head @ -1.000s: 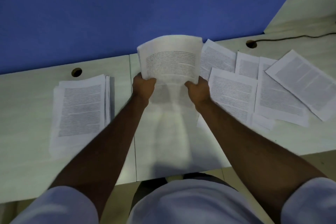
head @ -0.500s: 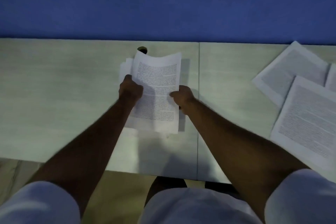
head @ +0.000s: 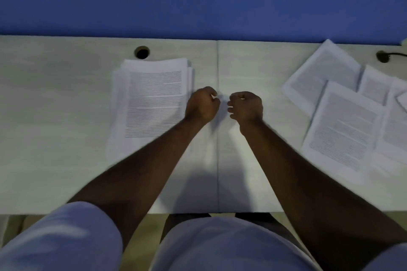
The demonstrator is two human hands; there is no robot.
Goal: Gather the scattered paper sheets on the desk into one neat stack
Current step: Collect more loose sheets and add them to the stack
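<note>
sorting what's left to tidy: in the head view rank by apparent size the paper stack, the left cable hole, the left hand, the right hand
1. paper stack, largest by far.
2. left hand and right hand: look alike, no ranking.
3. left cable hole, smallest, though it lies farther off.

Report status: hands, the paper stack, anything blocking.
Left hand and right hand curled, empty, over the desk. Stack lies by the cable hole. Scattered sheets remain at right. Nothing blocking.
</note>
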